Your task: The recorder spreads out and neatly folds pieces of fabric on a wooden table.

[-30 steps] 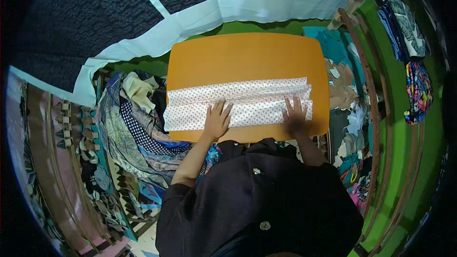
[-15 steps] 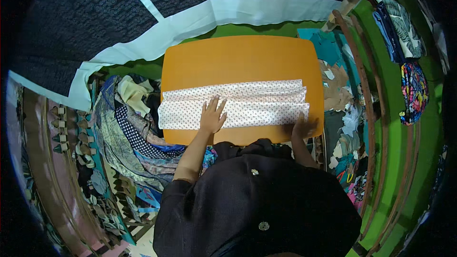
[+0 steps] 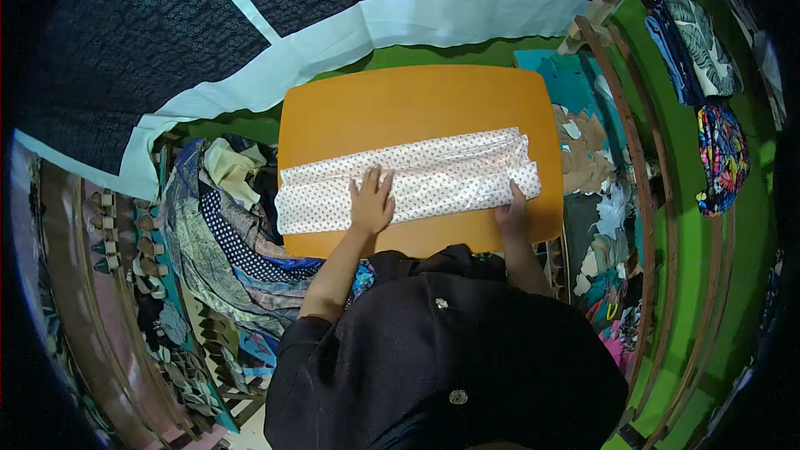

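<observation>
A long folded strip of white cloth with a small dark print (image 3: 433,167) lies across the orange table (image 3: 417,100), its right end tilted toward the far side. My left hand (image 3: 372,204) rests palm down on the near half of the strip, fingers stretched out. At the strip's near right edge is my right hand (image 3: 513,210), its fingers drawn together on the edge with one fingertip showing on top of the cloth. The underside of its grip is hidden.
A heap of mixed fabrics (image 3: 237,225) lies left of the table. Scraps (image 3: 587,158) spread along its right side, beside wooden rails (image 3: 637,200). Folded clothes (image 3: 696,42) and a colourful bundle (image 3: 722,158) sit at the far right. A dark curtain with a white border (image 3: 400,21) hangs behind.
The strip has turned, its right end swinging away from me. My right hand has gone from spread fingers to fingers drawn together on the edge. My left hand stays on the cloth.
</observation>
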### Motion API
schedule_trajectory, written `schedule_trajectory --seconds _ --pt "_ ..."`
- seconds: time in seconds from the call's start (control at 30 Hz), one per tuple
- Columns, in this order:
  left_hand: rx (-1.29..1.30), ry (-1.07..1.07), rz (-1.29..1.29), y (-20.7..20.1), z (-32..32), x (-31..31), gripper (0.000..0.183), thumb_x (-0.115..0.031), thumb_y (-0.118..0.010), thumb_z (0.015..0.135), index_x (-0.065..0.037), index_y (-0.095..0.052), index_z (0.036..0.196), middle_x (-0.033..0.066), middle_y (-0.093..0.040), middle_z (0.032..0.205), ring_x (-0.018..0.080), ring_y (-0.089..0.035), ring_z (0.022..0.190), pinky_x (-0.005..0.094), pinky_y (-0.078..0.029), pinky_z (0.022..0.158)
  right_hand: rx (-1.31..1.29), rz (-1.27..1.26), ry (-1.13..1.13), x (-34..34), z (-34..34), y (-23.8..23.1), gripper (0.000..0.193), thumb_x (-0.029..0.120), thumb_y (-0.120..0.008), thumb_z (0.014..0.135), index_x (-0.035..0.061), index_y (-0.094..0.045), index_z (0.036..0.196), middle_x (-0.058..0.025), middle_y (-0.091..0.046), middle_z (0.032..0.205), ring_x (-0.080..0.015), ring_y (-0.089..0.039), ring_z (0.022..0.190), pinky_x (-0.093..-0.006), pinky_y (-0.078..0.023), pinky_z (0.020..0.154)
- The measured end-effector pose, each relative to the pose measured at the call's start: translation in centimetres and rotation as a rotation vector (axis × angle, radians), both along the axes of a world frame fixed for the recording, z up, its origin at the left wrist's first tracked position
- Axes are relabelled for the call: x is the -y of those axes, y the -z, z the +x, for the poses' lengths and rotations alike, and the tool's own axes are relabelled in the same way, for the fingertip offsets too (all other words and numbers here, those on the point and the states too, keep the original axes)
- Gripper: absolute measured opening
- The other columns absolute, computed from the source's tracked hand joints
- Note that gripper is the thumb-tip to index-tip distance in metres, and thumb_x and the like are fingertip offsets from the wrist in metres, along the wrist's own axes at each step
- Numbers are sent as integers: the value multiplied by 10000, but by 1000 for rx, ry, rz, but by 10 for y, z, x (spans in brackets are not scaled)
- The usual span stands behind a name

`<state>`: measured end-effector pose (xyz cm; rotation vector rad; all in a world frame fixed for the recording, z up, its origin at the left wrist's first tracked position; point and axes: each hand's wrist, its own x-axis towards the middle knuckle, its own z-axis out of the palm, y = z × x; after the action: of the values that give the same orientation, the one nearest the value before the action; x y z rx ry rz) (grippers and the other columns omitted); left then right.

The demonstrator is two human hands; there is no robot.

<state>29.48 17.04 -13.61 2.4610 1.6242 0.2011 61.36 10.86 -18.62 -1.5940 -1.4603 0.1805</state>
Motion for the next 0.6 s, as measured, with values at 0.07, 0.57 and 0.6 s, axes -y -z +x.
schedule_trajectory --seconds 0.07,0.57,0.6 --pt "92 49 -109 -27 26 -1 495 -296 -447 847 -149 -375 1314 179 -315 1359 332 -307 1252 550 -182 1005 -1939 -113 286 -21 -20 -35 382 119 -471 876 20 -417 1241 -147 -495 1199 -302 -477 1110 -419 -392 959" --pt "958 -41 -242 40 71 -28 461 -260 -405 901 -16 -355 1288 198 -363 1329 256 -335 1253 425 -256 1008 -133 -236 -287 -10 -100 -99 510 135 -517 799 26 -393 1281 -254 -365 1293 -377 -357 1198 -417 -299 981" --pt "1430 -211 -334 49 64 -29 415 -226 -402 907 3 -397 1254 205 -415 1290 235 -404 1210 364 -330 976 -44 -218 -447 -20 -112 -102 542 146 -531 789 54 -376 1301 -245 -347 1314 -374 -337 1219 -433 -286 988"
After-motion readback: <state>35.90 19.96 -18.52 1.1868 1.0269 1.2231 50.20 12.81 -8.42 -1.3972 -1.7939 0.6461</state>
